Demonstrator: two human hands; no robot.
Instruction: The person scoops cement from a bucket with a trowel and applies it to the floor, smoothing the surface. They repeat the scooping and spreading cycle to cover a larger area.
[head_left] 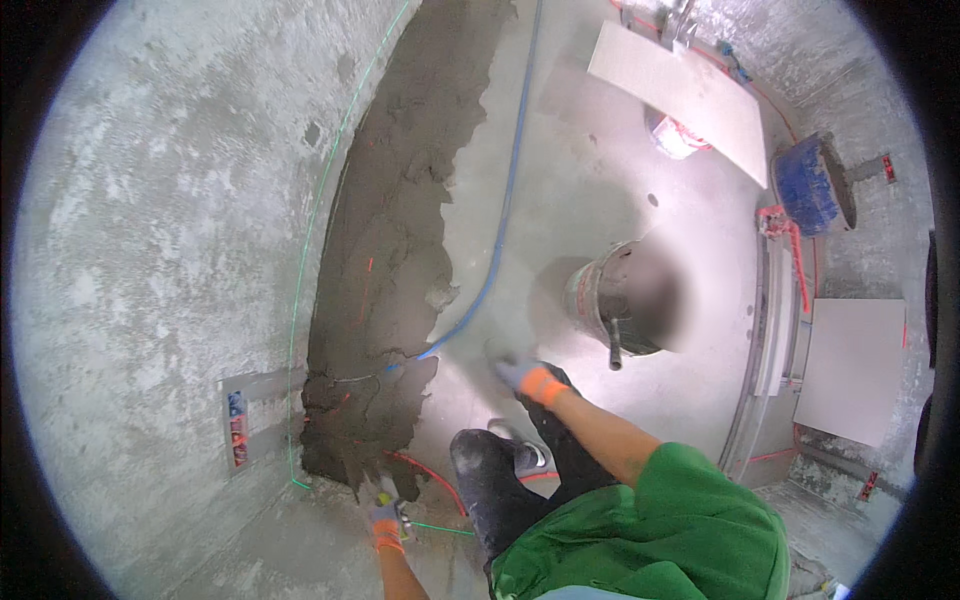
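My left hand [384, 512], in a grey glove with an orange cuff, is closed on the yellow-green handle of a trowel at the near end of a strip of wet grey mortar [395, 200]. The trowel's blade is smeared and hard to tell from the mortar. My right hand [518, 373], gloved alike, is beside my bent right knee, over the pale floor. Its fingers are blurred, so their pose is unclear. The mortar runs along the foot of the left wall, and a green laser line [318, 215] follows its edge.
A blue hose [508, 200] crosses the floor into the mortar. A mortar-caked bucket [590, 295] stands at centre right, partly blurred. Farther right are a pale board [680, 95] over a white bucket [677, 138], a blue bucket [808, 187] and a leaning panel [852, 370]. Red conduit [430, 478] lies near my feet.
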